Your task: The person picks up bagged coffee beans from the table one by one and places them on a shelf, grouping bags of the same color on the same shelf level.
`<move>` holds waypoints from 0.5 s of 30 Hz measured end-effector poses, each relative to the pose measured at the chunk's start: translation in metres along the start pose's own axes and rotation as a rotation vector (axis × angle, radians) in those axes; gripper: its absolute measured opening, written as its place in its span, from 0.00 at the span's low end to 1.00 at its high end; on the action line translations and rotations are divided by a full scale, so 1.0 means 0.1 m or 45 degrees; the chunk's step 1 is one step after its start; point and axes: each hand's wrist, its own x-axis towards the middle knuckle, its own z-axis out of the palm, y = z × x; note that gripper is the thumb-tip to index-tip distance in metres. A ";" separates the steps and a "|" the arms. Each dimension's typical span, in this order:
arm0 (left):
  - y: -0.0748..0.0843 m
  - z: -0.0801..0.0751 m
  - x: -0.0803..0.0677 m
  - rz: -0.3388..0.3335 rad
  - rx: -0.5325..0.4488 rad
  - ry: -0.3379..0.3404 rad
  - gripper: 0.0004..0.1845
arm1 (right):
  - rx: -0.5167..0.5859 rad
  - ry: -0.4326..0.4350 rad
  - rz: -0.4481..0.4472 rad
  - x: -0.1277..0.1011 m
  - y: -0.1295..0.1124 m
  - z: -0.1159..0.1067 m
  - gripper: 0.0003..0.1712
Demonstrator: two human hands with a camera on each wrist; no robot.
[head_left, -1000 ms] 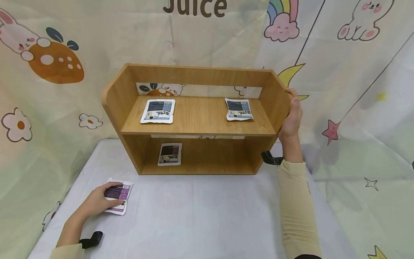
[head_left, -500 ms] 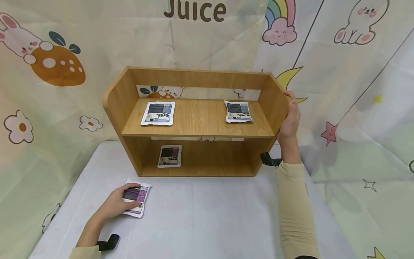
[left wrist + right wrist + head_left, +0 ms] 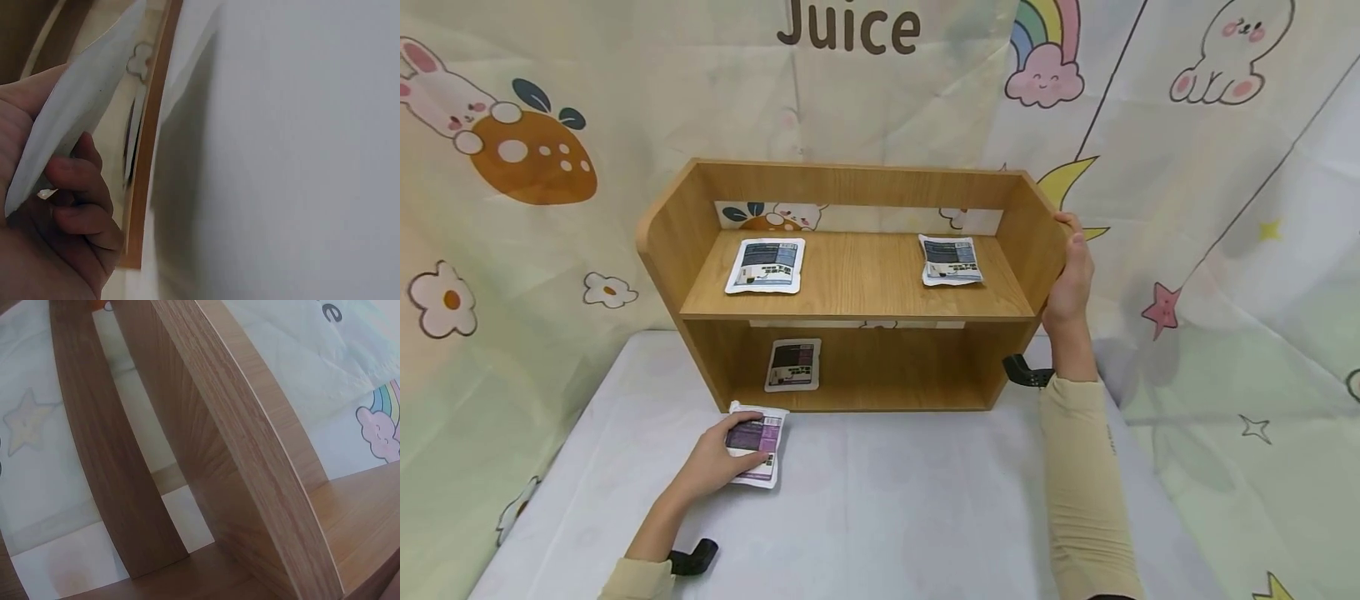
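My left hand (image 3: 709,457) holds a purple-and-white flat pouch (image 3: 756,435) by its left side, just in front of the shelf's lower left corner. In the left wrist view, fingers curl under the pale back of the pouch (image 3: 81,103), which is off the white surface and casts a shadow. My right hand (image 3: 1070,279) grips the right side panel of a two-tier wooden shelf (image 3: 857,287). Only wooden boards (image 3: 244,456) of that shelf fill the right wrist view; the right hand is barely seen there.
Two blue-and-white pouches lie on the upper tier, one pouch (image 3: 765,265) at left and another pouch (image 3: 950,260) at right. A dark-labelled pouch (image 3: 793,364) rests at the left of the lower tier. A white-covered table (image 3: 910,500) lies in front; a printed cloth (image 3: 887,100) hangs behind.
My left hand has carried the purple-and-white pouch rightward, then also up toward the shelf's lower left front. My right hand keeps its grip on the side panel.
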 end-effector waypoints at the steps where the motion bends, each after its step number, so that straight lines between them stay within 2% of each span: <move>1: 0.04 0.05 0.03 0.007 -0.016 -0.006 0.38 | 0.001 0.003 0.004 0.00 -0.01 -0.01 0.26; 7: 0.32 0.32 0.22 0.066 -0.107 0.007 0.36 | 0.020 0.009 0.005 0.01 -0.01 -0.06 0.26; 15: 0.62 0.61 0.51 0.138 -0.238 0.017 0.34 | 0.005 -0.007 0.032 0.02 -0.01 -0.02 0.25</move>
